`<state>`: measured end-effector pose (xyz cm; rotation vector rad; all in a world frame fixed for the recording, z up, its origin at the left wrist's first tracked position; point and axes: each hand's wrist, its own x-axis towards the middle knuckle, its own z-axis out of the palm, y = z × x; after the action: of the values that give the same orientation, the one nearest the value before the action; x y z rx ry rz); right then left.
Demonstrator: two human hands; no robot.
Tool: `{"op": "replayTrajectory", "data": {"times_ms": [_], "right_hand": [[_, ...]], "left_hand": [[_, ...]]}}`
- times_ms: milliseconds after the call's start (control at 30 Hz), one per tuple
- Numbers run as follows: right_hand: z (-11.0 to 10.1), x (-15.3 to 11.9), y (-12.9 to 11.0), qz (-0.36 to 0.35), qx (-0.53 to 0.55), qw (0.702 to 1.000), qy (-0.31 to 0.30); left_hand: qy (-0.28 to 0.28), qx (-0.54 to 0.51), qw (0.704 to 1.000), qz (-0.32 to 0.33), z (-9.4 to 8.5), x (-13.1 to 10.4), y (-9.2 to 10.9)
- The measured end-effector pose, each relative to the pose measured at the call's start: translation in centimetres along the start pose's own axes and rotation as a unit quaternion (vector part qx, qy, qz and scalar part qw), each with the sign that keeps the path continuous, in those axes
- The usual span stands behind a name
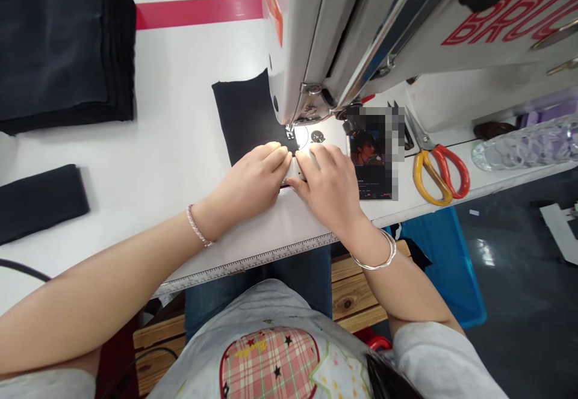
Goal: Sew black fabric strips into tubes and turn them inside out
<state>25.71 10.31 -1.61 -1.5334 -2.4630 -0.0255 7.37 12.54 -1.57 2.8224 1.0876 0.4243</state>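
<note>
A black fabric piece [244,113] lies flat on the white sewing table, one side under the presser foot [289,131] of the sewing machine [307,44]. My left hand [257,176] is closed on its near edge, fingers together just in front of the foot. Beside it, my right hand [332,185] rests on the table, fingers bent and apart. Its index fingertip is close to the fabric's near corner; whether it touches is hard to see. Its thumb points toward the left fingertips. The fabric's far right part is hidden behind the machine head.
A stack of black fabric [58,44] sits at the far left, with a folded black piece [43,200] nearer. On the right are a phone-like dark panel [374,179], scissors [440,173] and a clear ribbed object [524,149]. A ruler strip [257,260] runs along the front edge.
</note>
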Motion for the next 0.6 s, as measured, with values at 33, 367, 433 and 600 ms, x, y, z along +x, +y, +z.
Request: {"op": "replayTrajectory", "data": {"times_ms": [33, 367, 433, 600], "right_hand": [[0.0, 0.1, 0.0, 0.001, -0.003, 1.000, 0.000], [0.2, 1.1, 0.0, 0.014, -0.015, 1.000, 0.007], [0.2, 1.2, 0.0, 0.014, -0.021, 1.000, 0.008], [0.3, 1.2, 0.0, 0.014, -0.035, 0.999, 0.008]], "left_hand": [[-0.003, 0.000, 1.000, 0.001, 0.0, 0.0, -0.1], [0.007, 0.016, 1.000, 0.001, 0.0, 0.7, -0.9], [0.001, 0.008, 1.000, -0.007, -0.1, 0.9, -1.0], [-0.014, -0.021, 0.999, -0.026, -0.3, 1.2, -1.4]]}}
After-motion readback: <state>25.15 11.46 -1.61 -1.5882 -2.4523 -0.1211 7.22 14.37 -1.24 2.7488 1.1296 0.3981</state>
